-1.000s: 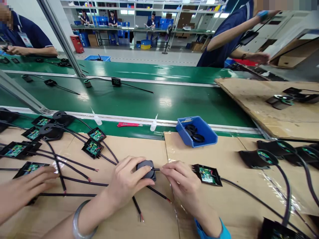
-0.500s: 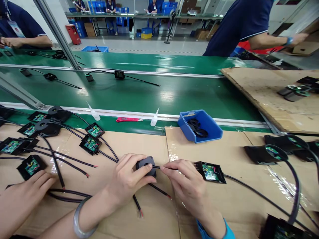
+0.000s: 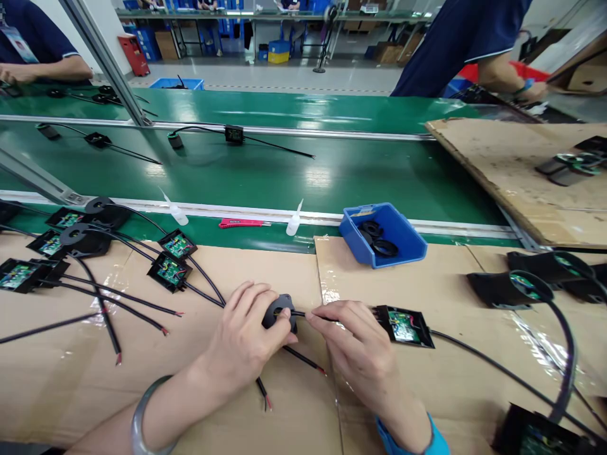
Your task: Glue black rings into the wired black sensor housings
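Observation:
My left hand (image 3: 253,332) grips a dark grey, round plastic housing (image 3: 272,311) with a small lug, thumb on its near face. Just right of it, my right hand (image 3: 358,344) pinches a black cable (image 3: 298,313) where it meets the housing. Beyond my right fingers sits a black box with a green circuit board (image 3: 404,325), and another cable (image 3: 484,359) runs from it to the right. Below the housing, cable ends with red tips (image 3: 308,362) lie on the cardboard. The far side of the housing is hidden by my fingers.
Board boxes with cables (image 3: 169,270) crowd the left; black housings (image 3: 509,287) stand at right. A blue bin (image 3: 383,237) holds black rings. A pink utility knife (image 3: 243,223) and two white dropper bottles (image 3: 294,221) lie along the green conveyor (image 3: 332,170). Two people work across it.
Another person's hand at the lower left has gone from view, along with the board box beside it. My hands keep their grip, nearly still. Parts on the conveyor have shifted slightly right.

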The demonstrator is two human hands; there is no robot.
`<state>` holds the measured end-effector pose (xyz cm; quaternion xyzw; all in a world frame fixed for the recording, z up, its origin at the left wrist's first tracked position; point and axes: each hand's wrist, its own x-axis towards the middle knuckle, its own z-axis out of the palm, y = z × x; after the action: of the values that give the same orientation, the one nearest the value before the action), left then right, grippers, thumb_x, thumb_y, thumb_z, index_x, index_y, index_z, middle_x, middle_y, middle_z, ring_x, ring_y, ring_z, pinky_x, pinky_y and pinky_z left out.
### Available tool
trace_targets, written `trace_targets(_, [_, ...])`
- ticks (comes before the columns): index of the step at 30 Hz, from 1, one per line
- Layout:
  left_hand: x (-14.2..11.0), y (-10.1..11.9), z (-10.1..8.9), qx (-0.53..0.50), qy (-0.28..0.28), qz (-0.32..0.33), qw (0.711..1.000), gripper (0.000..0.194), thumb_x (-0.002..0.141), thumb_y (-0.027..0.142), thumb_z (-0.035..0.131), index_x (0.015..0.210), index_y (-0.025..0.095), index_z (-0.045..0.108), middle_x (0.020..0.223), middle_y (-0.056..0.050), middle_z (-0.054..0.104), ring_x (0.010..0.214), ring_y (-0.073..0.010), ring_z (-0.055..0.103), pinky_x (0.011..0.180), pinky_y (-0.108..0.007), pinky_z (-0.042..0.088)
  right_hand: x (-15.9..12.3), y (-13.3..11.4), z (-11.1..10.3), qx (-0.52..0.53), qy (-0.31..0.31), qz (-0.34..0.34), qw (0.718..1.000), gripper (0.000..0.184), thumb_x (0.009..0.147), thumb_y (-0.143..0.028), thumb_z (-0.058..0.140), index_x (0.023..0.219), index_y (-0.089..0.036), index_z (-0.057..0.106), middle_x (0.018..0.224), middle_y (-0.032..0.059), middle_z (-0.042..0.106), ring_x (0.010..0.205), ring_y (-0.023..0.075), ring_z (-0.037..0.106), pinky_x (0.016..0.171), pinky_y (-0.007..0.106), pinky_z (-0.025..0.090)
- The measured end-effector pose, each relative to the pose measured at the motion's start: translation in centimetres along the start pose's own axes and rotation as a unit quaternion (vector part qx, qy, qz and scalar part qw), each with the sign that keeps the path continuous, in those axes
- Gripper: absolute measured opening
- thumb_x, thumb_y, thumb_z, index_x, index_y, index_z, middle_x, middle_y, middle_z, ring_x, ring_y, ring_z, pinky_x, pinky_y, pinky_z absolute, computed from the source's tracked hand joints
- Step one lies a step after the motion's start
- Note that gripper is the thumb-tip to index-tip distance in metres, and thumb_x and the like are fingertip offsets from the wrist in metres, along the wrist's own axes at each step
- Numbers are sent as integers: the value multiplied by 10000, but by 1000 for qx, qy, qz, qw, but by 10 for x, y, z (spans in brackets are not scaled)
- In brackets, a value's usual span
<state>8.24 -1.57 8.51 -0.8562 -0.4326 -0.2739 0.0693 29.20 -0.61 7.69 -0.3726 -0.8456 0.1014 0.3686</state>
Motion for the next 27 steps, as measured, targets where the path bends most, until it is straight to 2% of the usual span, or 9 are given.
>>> trace_targets(5, [-5, -10, 4, -67, -63, -4, 996, 477, 766, 566, 733, 1037, 180, 661, 1220, -203, 598, 1169, -390, 570, 932, -591, 528, 4, -4, -3, 2, 40, 28, 999, 251, 899, -39, 555, 1001, -228, 686, 909, 67, 668, 859, 197, 614, 723, 344, 512])
trace_targets(7, [-8, -14, 9, -109, -90, -15, 990, 413, 805, 443, 743, 1103, 175, 639, 1229, -201, 594, 1108, -348, 620, 865, -500, 585, 5, -7, -5, 17, 55, 67, 996, 140, 904, -118, 591, 947, -212, 686, 858, 67, 653, 792, 189, 622, 678, 317, 515])
trace_targets(9, [-11, -16, 13, -140, -97, -21, 985, 308, 863, 293, 689, 1137, 172, 620, 1162, -175, 625, 993, -282, 672, 770, -398, 619, 3, -9, -4, 67, -7, 135, 989, 120, 938, -219, 570, 893, -210, 681, 738, 34, 648, 638, 157, 610, 564, 270, 482])
trace_targets(12, [-12, -14, 18, -155, -62, -13, 986, 211, 909, 226, 600, 1111, 168, 619, 1081, -157, 643, 939, -253, 682, 739, -361, 625, -1, -9, 4, 173, -167, 273, 931, 305, 992, -393, 455, 999, -209, 698, 534, -13, 610, 446, 149, 567, 426, 251, 427])
trace_targets(15, [-12, -8, 22, -136, 8, 5, 991, 141, 933, 196, 550, 1052, 183, 624, 1080, -148, 635, 989, -242, 663, 801, -363, 620, -4, -11, 18, 274, -185, 359, 873, 539, 977, -561, 377, 1245, -176, 642, 620, 33, 676, 466, 182, 605, 412, 282, 501])
trace_targets(20, [-10, -1, 24, -118, 109, 3, 987, 219, 919, 114, 539, 1083, 242, 608, 1150, -112, 612, 1105, -225, 614, 901, -381, 589, -1, -20, 26, 398, -137, 381, 823, 605, 933, -653, 417, 1339, -244, 602, 1190, 119, 689, 815, 232, 704, 690, 388, 627])
trace_targets(23, [-7, 1, 17, -226, 57, -68, 970, 339, 903, 334, 637, 1211, 223, 546, 1133, -122, 603, 1072, -249, 609, 909, -407, 570, -2, -21, 27, 377, -112, 360, 846, 585, 950, -633, 413, 1398, -279, 542, 1370, 93, 593, 1155, 274, 620, 1018, 480, 503])
trace_targets(25, [-4, 3, 10, -315, -4, -153, 937, 467, 926, 454, 575, 1300, 186, 496, 1183, -144, 571, 1132, -266, 573, 962, -430, 533, -5, -21, 29, 335, -105, 327, 878, 558, 974, -591, 402, 1441, -297, 483, 1431, 69, 543, 1326, 275, 486, 1153, 505, 346])
trace_targets(27, [-2, 5, 6, -367, -54, -224, 901, 448, 988, 419, 453, 1363, 174, 464, 1277, -154, 524, 1240, -261, 510, 1049, -438, 466, -8, -21, 30, 313, -109, 301, 894, 535, 999, -537, 388, 1488, -320, 395, 1494, 45, 474, 1402, 256, 390, 1190, 495, 282])
